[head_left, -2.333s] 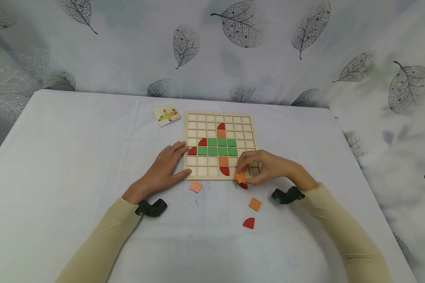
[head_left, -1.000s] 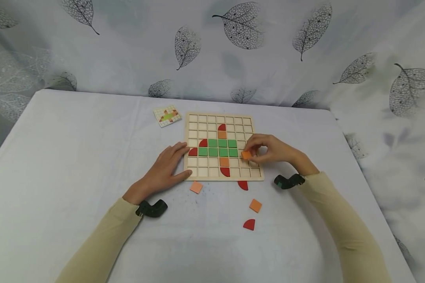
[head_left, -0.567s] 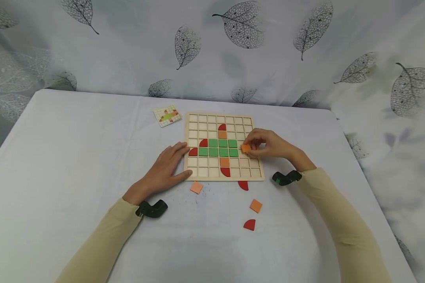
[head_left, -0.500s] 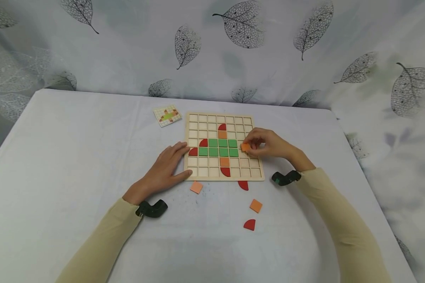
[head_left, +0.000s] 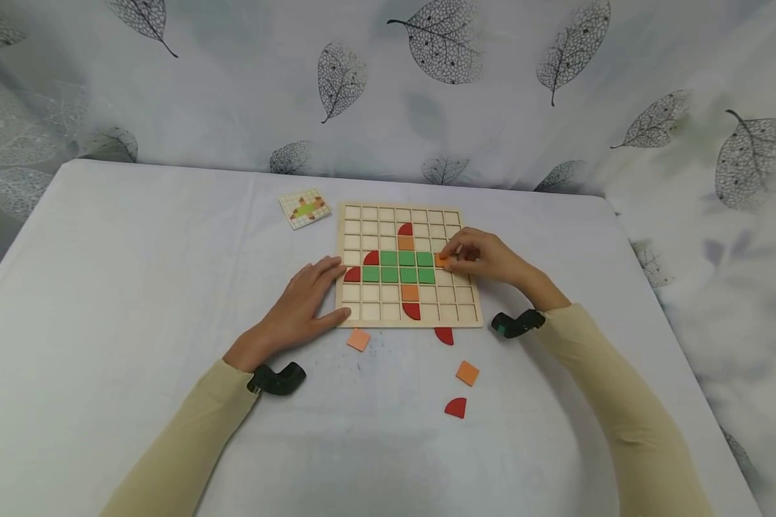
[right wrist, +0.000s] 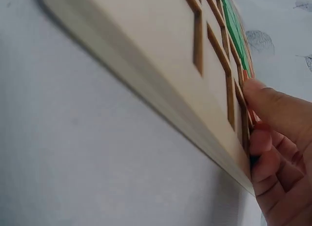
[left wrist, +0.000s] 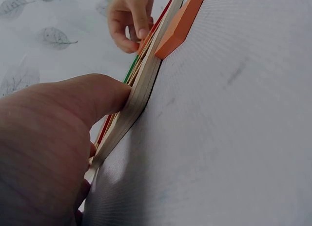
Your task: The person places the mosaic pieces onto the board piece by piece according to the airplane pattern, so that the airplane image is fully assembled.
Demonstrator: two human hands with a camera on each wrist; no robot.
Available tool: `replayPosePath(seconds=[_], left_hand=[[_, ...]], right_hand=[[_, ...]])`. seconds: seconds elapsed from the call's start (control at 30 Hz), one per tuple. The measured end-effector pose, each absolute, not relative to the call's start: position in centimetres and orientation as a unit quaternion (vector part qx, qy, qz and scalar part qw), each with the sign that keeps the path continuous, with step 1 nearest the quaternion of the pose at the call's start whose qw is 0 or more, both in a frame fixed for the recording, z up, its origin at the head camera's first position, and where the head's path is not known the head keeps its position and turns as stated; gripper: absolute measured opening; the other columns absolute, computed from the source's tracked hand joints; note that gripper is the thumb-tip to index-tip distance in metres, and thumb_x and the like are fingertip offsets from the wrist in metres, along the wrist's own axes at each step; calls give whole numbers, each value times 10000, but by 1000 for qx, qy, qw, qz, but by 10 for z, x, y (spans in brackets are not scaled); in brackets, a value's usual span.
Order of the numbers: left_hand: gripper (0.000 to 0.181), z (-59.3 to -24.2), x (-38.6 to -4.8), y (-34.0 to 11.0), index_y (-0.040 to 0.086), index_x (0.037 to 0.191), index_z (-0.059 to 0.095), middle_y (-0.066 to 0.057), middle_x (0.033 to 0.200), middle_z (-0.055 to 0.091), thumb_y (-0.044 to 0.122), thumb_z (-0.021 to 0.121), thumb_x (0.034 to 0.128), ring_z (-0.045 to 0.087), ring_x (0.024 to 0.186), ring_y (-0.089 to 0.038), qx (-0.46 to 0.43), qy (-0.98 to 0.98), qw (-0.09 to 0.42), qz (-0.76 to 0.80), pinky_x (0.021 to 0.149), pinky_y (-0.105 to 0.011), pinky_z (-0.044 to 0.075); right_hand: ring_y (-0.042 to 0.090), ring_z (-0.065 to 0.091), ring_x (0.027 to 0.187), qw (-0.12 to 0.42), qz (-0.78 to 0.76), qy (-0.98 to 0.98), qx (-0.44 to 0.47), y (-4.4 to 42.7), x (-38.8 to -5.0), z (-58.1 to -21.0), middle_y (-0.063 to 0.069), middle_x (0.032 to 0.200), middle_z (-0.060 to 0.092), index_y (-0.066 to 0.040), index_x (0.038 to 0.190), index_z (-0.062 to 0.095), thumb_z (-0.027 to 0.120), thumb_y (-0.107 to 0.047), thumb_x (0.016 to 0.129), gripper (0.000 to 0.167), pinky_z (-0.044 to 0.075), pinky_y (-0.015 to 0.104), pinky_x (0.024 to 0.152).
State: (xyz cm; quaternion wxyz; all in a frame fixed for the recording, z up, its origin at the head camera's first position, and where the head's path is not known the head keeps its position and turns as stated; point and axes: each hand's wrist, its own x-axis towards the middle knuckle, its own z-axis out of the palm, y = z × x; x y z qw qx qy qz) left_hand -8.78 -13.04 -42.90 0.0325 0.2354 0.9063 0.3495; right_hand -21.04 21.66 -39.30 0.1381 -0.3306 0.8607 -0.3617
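Observation:
A wooden grid board (head_left: 370, 311) lies on the table, with green square tiles (head_left: 407, 274) in two rows in its middle. Red quarter-round tiles (head_left: 411, 310) and orange square tiles (head_left: 410, 293) fill other cells. My right hand (head_left: 494, 258) pinches an orange square tile (head_left: 440, 261) at the cell right of the upper green row. Its thumb covers part of this tile in the right wrist view. My left hand (head_left: 300, 305) rests at the board's left edge, fingers extended, thumb at the near corner; its thumb (left wrist: 105, 97) touches the rim in the left wrist view.
Near the board's front edge lie a loose orange tile (head_left: 358, 339) and a red quarter-round tile (head_left: 445, 336). Closer in are another orange tile (head_left: 468, 373) and red tile (head_left: 455, 408). A pattern card (head_left: 305, 209) lies beyond the board's far left corner.
My right hand has carried the orange tile from the board's front edge up to the cell beside the upper green row. The left hand has stayed in place.

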Motion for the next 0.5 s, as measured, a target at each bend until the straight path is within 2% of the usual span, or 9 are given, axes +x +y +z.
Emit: replayPosePath(seconds=[0.17, 0.4, 0.5], left_hand=[[712, -428, -88, -130, -12, 1483, 339, -166, 1556, 276, 294, 656, 924, 236, 1449, -315, 235, 906, 33, 349, 1210, -473, 105], [708, -428, -88, -130, -15, 1479, 343, -167, 1552, 279, 293, 656, 923, 240, 1447, -315, 236, 907, 33, 348, 1211, -472, 102], [708, -429, -88, -130, -16, 1480, 341, -169, 1552, 279, 292, 654, 924, 238, 1447, -318, 236, 907, 31, 347, 1209, -476, 108]], right_hand=[[204, 507, 804, 142, -362, 868, -308, 215, -208, -393, 151, 1060, 624, 3, 993, 720, 724, -28, 864, 133, 430, 180, 672], [255, 505, 789, 133, -354, 870, -316, 204, -192, -373, 246, 1043, 595, 101, 979, 680, 686, 78, 854, 127, 435, 188, 665], [226, 498, 795, 138, -357, 868, -317, 208, -195, -380, 221, 1066, 586, 80, 1002, 684, 687, 44, 870, 137, 430, 185, 663]])
